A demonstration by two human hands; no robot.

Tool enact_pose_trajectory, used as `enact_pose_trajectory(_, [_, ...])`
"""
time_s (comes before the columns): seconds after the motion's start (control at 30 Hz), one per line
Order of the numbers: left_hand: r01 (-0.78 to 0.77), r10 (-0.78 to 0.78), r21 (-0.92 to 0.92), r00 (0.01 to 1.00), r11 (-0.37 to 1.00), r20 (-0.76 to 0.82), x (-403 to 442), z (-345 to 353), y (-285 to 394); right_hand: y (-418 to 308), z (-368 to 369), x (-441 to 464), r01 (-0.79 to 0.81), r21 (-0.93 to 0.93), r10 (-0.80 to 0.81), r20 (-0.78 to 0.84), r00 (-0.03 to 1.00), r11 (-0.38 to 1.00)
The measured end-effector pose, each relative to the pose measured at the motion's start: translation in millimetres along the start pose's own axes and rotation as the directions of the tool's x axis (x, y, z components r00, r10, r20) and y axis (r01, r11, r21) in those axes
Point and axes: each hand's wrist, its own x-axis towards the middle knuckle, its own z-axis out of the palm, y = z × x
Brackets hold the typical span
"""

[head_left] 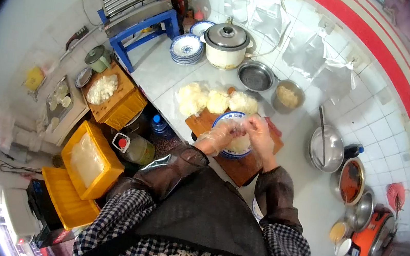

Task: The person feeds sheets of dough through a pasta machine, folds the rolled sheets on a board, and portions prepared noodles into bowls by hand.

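Note:
My left hand, with clear plastic film around it like a thin glove, is over the left side of a blue-rimmed bowl. My right hand comes in from the other side, and the fingertips of both meet above the bowl in a pinch. What lies between the fingers is too small to make out. Pale food shows inside the bowl, which seems to stand on others. Beneath it is a wooden cutting board. Pale yellow clumps in clear plastic sit just behind the board.
A lidded pot, stacked plates, a dark metal bowl and a metal container stand at the back. On the right are a steel bowl and a pan of red sauce. Yellow crates stand lower left.

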Motion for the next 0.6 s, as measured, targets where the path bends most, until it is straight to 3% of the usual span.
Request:
enact_pose_trajectory(0.03, [-0.012,0.007,-0.147,0.999,0.989,-0.035,-3,-4,5,-14,4,-3,0.085,0.155,-0.09,0.027,0.996,0.984])
enact_pose_trajectory(0.07, [-0.03,0.01,-0.29,0.997,0.957,-0.071,-6,-8,13,-10,4,-4,0.088,0.153,-0.093,0.03,0.995,0.984])
enact_pose_trajectory(0.1, [-0.033,0.012,-0.287,0.997,0.957,-0.075,-9,-12,20,-4,5,-6,0.051,-0.032,-0.048,0.102,0.994,0.998])
enact_pose_trajectory(0.13, [0.112,-0.132,-0.233,0.988,0.966,-0.074,-12,-17,28,-7,8,-6,0.025,-0.217,0.01,0.161,0.987,0.976])
enact_pose_trajectory(0.17, [0.26,-0.278,-0.18,0.957,0.949,-0.078,-15,-19,32,-16,11,-7,0.122,-0.581,-0.056,0.131,0.99,0.805])
enact_pose_trajectory(0.2, [0.264,-0.281,-0.18,0.957,0.948,-0.075,-15,-19,26,-12,11,-8,0.118,-0.579,-0.052,0.13,0.99,0.807])
enact_pose_trajectory(0.27, [0.247,-0.267,-0.469,0.963,0.848,0.025,-12,-24,12,7,12,-5,0.163,-0.943,-0.078,0.147,0.986,0.29])
enact_pose_trajectory(0.4, [0.336,-0.378,-0.302,0.922,0.892,-0.089,-15,-19,15,27,11,-17,0.256,-0.918,-0.161,0.215,0.963,0.304])
enact_pose_trajectory(0.47, [-0.092,0.026,-0.168,0.934,0.981,-0.356,-9,1,2,1,7,-14,0.185,-0.634,-0.256,-0.022,0.966,0.751])
enact_pose_trajectory(0.5, [-0.102,0.146,0.156,0.94,0.983,-0.308,-2,8,-6,-5,11,-13,0.181,-0.633,-0.253,-0.024,0.967,0.753])
enact_pose_trajectory(0.53, [-0.102,0.145,0.155,0.941,0.983,-0.306,-2,5,-2,-10,16,-11,0.097,-0.399,-0.136,-0.069,0.988,0.912])
enact_pose_trajectory(0.57, [-0.376,0.438,0.263,0.865,0.889,-0.245,-2,0,3,-12,19,-10,0.004,-0.135,-0.015,-0.081,0.997,0.991])
enact_pose_trajectory(0.6, [-0.616,0.692,0.35,0.705,0.706,-0.154,0,-8,8,-10,18,-7,0.012,-0.136,-0.024,-0.083,0.996,0.991])
